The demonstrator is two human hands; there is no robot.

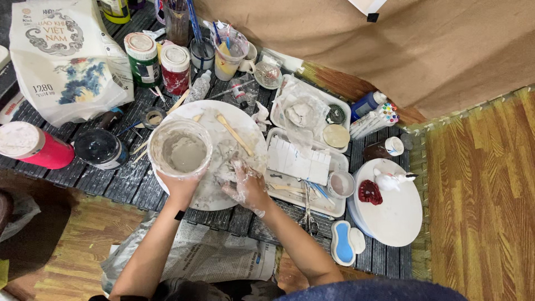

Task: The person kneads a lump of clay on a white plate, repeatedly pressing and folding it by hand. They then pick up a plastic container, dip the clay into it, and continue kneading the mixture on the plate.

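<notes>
Grey slurry cup [180, 147], round, gripped by left hand [179, 188]; clay-smeared right hand [247, 185] presses open on white disc [239, 120].

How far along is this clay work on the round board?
Done: grey slurry fills the cup that the left hand holds. In hand: the right hand, coated white, presses wet clay on the round board. Left: the clay remains a shapeless smear.

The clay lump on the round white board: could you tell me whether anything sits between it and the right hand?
Nothing visible does. The right hand, smeared with wet clay, already rests on the clay lump on the round white board. A wooden stick lies beyond it, and the left hand holds the slurry cup alongside.
</notes>
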